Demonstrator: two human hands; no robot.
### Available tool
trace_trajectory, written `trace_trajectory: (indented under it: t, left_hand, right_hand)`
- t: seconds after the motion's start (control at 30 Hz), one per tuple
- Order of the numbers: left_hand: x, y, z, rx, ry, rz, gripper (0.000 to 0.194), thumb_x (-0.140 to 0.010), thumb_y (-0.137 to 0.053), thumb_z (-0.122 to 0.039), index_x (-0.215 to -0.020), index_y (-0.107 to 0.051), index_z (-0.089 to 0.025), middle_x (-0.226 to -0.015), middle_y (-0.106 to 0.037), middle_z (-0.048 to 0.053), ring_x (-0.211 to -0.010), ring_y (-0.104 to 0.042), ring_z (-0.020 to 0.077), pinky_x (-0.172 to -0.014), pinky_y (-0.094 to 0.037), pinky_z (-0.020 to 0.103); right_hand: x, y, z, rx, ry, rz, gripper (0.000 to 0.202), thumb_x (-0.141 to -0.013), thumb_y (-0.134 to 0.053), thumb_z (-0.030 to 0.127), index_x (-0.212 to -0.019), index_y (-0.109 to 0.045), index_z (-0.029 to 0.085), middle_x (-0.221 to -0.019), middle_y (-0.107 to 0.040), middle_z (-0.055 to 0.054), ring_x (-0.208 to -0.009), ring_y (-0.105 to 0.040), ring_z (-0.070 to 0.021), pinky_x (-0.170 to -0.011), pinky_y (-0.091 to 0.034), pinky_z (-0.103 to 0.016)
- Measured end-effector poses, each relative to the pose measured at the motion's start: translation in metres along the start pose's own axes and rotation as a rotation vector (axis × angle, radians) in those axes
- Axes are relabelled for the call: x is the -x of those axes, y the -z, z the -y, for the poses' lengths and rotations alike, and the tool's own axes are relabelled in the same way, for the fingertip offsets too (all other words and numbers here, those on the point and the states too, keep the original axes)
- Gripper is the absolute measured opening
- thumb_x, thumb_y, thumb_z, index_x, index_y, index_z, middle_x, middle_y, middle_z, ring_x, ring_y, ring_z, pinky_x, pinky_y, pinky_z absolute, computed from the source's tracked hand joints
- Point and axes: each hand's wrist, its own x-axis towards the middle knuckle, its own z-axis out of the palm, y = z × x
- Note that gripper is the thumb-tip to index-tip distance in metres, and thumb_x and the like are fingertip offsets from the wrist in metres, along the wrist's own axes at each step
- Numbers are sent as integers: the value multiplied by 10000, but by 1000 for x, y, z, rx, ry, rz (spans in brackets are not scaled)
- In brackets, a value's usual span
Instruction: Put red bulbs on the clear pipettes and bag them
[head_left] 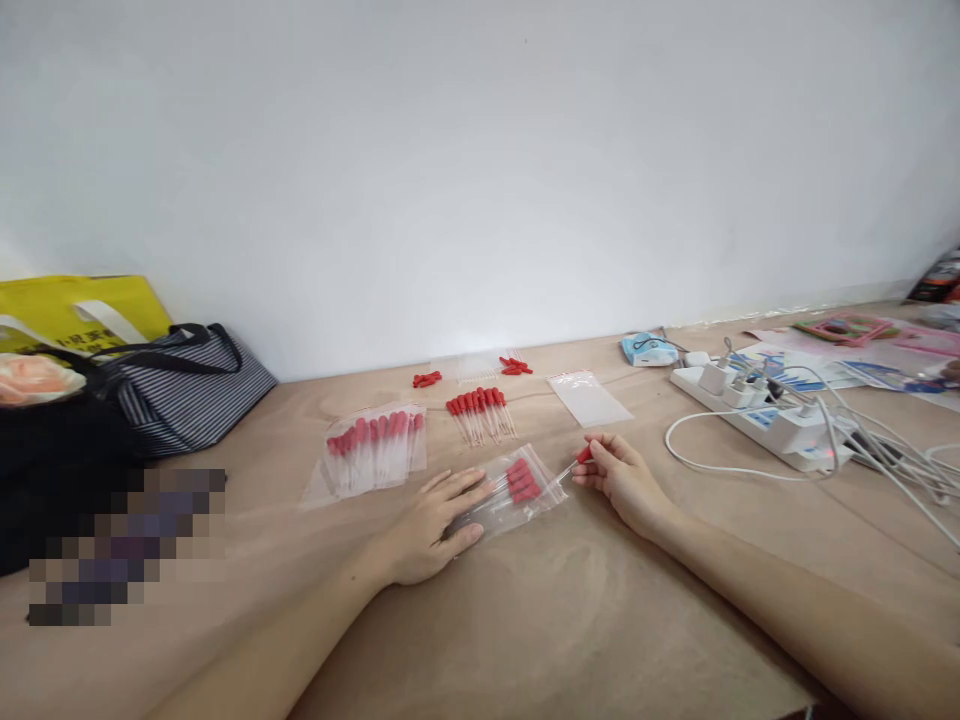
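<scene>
On the table in front of me lies a clear zip bag point(495, 517) with several red-bulbed droppers point(523, 482) inside. My left hand point(442, 525) rests on the bag's left end, fingers stretched out and thumb apart. My right hand point(619, 475) pinches a dropper point(584, 454) by its red bulb, its thin clear tube pointing left at the bag's mouth. Whether the tip is inside the mouth I cannot tell. Behind the bag is a row of loose droppers point(480, 408). To the left, filled bags point(375, 445) overlap one another.
Farther back lie two small heaps of red bulbs point(427, 379) and clear tubes point(478, 370). A flat bag point(589, 398) lies behind my right hand. Rightward are a power strip point(765, 420) with cables and a blue packet point(649, 349). A striped bag point(202, 390) stands left.
</scene>
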Motion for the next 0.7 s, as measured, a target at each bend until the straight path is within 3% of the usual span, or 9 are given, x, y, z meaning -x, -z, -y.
trace_trajectory:
  t: [0.2, 0.33, 0.53, 0.6, 0.7]
  left_hand:
    - [0, -1, -1, 8, -2, -31, 484, -859, -363, -415, -1315, -261, -291, -1386, -264, 14, -1260, -242, 211, -1036, -174, 434]
    - [0, 0, -1, 10, -3, -35, 478, -857, -365, -415, -1311, -262, -308, -1384, -271, 5, -1260, -244, 211, -1036, -174, 435]
    - [0, 1, -3, 3, 19, -6, 478, -854, -367, -425, -1306, -285, -291, -1380, -281, 21, -1260, -240, 221, -1028, -185, 446]
    - [-1, 1, -3, -2, 15, -3, 488, -853, -366, -433, -1309, -280, -282, -1381, -277, 29, -1262, -237, 214, -1030, -179, 443]
    - [-1, 1, -4, -4, 16, -3, 493, -849, -370, -443, -1307, -282, -282, -1382, -275, 30, -1261, -241, 214, -1030, -177, 446]
  right_hand:
    - [4, -5, -3, -101, -66, -38, 138, -749, -528, 279, -785, -417, 206, -693, -536, 9, -591, -583, -103, -610, -512, -261]
    - [4, -5, -1, -96, -129, 77, 177, -712, -582, 264, -779, -432, 198, -685, -578, -8, -602, -595, -117, -594, -501, -255]
    - [5, -3, 2, 265, -95, 336, 244, -609, -676, 334, -683, -541, 143, -510, -527, 39, -416, -454, -46, -399, -361, -163]
    - [5, -3, 2, 362, -89, 369, 255, -618, -661, 362, -698, -587, 132, -491, -506, 45, -392, -407, -34, -360, -302, -153]
    - [4, -4, 3, 383, -94, 350, 313, -589, -678, 366, -793, -611, 138, -546, -547, 30, -430, -425, -46, -363, -310, -160]
